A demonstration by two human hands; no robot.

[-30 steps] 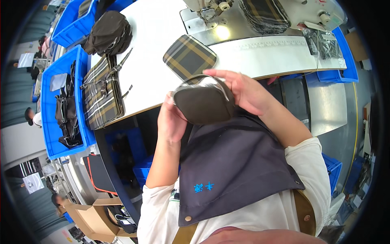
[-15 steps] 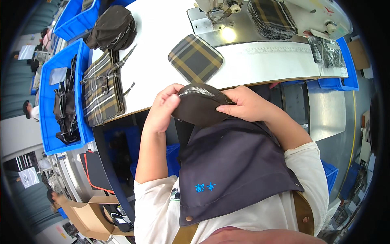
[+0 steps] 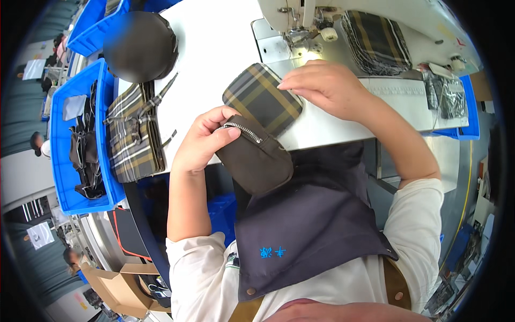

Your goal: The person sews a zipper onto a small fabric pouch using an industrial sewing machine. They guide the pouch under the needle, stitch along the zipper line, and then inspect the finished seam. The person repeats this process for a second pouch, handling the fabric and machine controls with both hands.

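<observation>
Blue characters (image 3: 272, 251) on dark apron (image 3: 316, 228)

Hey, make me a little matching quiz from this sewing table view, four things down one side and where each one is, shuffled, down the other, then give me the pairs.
Things
1. Dark brown pouch
2. Lone plaid panel
3. Stacked plaid panels
4. Cardboard box

Places
A. Beside the sewing machine
B. At the lower left of the picture
C. In the left hand
D. On the white table, near the right hand

Pairs: 1-C, 2-D, 3-A, 4-B
</observation>
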